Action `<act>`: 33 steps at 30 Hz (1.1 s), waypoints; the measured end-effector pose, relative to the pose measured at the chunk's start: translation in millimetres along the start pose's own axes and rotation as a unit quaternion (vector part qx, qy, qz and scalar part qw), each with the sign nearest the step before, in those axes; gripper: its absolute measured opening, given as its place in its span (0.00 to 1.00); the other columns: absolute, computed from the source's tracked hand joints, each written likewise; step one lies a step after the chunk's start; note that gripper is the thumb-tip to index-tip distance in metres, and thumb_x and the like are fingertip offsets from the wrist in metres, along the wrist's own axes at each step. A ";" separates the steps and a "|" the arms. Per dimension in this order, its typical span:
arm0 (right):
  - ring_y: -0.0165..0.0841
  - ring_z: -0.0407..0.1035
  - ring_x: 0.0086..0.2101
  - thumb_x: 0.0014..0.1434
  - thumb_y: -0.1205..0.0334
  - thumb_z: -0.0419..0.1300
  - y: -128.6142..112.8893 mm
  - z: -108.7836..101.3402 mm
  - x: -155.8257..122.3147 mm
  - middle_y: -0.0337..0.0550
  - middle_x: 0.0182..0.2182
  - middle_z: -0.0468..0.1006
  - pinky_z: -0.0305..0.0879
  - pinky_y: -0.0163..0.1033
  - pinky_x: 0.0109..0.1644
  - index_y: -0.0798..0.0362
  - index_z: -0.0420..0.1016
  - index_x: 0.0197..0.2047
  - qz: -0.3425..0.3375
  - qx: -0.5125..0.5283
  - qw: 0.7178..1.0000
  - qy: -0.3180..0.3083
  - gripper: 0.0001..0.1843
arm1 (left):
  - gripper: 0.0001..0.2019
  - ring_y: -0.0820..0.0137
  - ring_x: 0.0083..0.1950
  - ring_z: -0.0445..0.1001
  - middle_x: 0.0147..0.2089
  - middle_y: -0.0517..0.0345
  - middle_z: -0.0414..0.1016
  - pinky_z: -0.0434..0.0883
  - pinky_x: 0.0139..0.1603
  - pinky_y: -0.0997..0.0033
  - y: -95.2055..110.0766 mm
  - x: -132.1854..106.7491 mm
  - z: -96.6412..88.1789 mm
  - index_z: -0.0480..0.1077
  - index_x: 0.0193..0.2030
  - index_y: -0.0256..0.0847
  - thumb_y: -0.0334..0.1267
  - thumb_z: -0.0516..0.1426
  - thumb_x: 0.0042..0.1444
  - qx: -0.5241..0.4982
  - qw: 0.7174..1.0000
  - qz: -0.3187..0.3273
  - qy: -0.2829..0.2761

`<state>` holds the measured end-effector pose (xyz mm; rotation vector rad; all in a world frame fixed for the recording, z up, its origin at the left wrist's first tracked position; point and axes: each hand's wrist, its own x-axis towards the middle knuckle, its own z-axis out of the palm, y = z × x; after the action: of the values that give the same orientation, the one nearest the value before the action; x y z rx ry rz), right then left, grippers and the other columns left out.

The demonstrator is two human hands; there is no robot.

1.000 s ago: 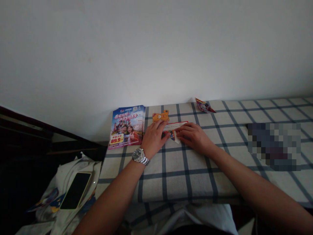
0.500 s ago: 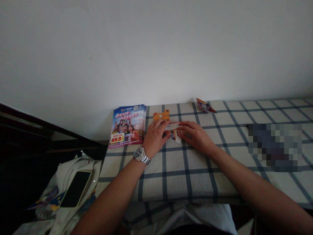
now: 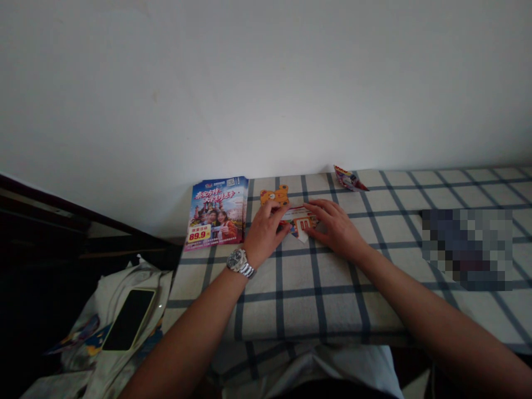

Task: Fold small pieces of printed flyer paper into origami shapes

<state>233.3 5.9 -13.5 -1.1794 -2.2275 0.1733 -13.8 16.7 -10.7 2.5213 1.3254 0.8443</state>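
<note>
A folded printed paper (image 3: 300,226), red, white and colourful with a pale pointed tip toward me, lies on the checked cloth between my hands. My left hand (image 3: 266,230), with a metal watch (image 3: 240,262) on its wrist, grips the paper's left side, thumb at the lower edge and fingers at the upper edge. My right hand (image 3: 333,228) holds its right side the same way, fingers curled over the top edge. The fingers hide both ends of the paper. Just behind my left hand lies an orange bear cutout (image 3: 275,195).
A stack of printed flyers (image 3: 216,213) lies left of my hands. Near the wall stands a folded paper piece (image 3: 349,179). A blurred dark item (image 3: 461,244) is on the right of the tablecloth (image 3: 399,221). Lower left, a phone (image 3: 129,320) rests on a whitish bag (image 3: 112,288).
My right hand's fingers have shifted slightly, so more of the paper's right part shows. The paper stays in nearly the same place.
</note>
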 end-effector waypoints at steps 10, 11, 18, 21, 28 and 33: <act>0.50 0.68 0.59 0.64 0.54 0.66 2.6 -0.7 -1.1 0.52 0.61 0.73 0.69 0.59 0.64 0.45 0.64 0.71 0.020 0.000 1.000 -0.005 0.34 | 0.22 0.57 0.61 0.71 0.59 0.51 0.71 0.72 0.65 0.50 -1.2 1.0 -1.2 0.68 0.66 0.47 0.38 0.61 0.66 0.010 1.000 -0.001 -0.018; 0.50 0.68 0.59 0.64 0.53 0.66 3.0 -0.5 -1.2 0.52 0.61 0.73 0.68 0.59 0.65 0.46 0.64 0.71 0.021 -0.001 1.000 -0.006 0.34 | 0.22 0.57 0.61 0.71 0.60 0.51 0.71 0.72 0.65 0.50 -0.8 1.1 -1.6 0.68 0.65 0.47 0.38 0.61 0.66 0.008 1.000 -0.002 -0.019; 0.50 0.69 0.58 0.64 0.53 0.66 1.2 -2.3 -0.6 0.52 0.59 0.73 0.69 0.58 0.64 0.44 0.64 0.71 0.026 0.006 1.000 -0.003 0.34 | 0.18 0.58 0.60 0.71 0.57 0.52 0.71 0.72 0.64 0.50 -0.4 0.8 -2.7 0.70 0.62 0.47 0.36 0.62 0.66 -0.010 1.000 0.000 -0.014; 0.50 0.69 0.57 0.63 0.53 0.67 1.7 -2.4 -0.6 0.52 0.58 0.73 0.70 0.58 0.63 0.44 0.64 0.71 0.024 0.008 1.000 -0.001 0.35 | 0.17 0.58 0.59 0.71 0.56 0.53 0.72 0.72 0.62 0.51 0.5 1.4 -3.3 0.72 0.59 0.48 0.35 0.62 0.65 -0.021 1.000 -0.005 -0.015; 0.50 0.70 0.56 0.64 0.55 0.66 0.7 -5.2 0.3 0.51 0.57 0.74 0.70 0.58 0.61 0.44 0.74 0.63 0.009 0.000 1.000 -0.008 0.25 | 0.14 0.58 0.58 0.72 0.55 0.53 0.73 0.72 0.61 0.51 3.8 2.8 -7.2 0.74 0.55 0.46 0.34 0.64 0.64 -0.039 0.999 -0.002 -0.015; 0.48 0.71 0.55 0.65 0.57 0.66 -1.0 -6.5 1.4 0.49 0.54 0.76 0.70 0.57 0.61 0.44 0.78 0.56 -0.007 0.005 1.000 -0.008 0.16 | 0.10 0.59 0.56 0.72 0.53 0.53 0.73 0.73 0.59 0.52 4.4 3.5 -8.4 0.75 0.51 0.45 0.33 0.63 0.64 -0.047 0.999 0.007 -0.014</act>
<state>235.7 5.4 -7.2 -1.1601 -2.2451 0.1879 -13.8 16.0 -0.7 2.4624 1.2317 0.8507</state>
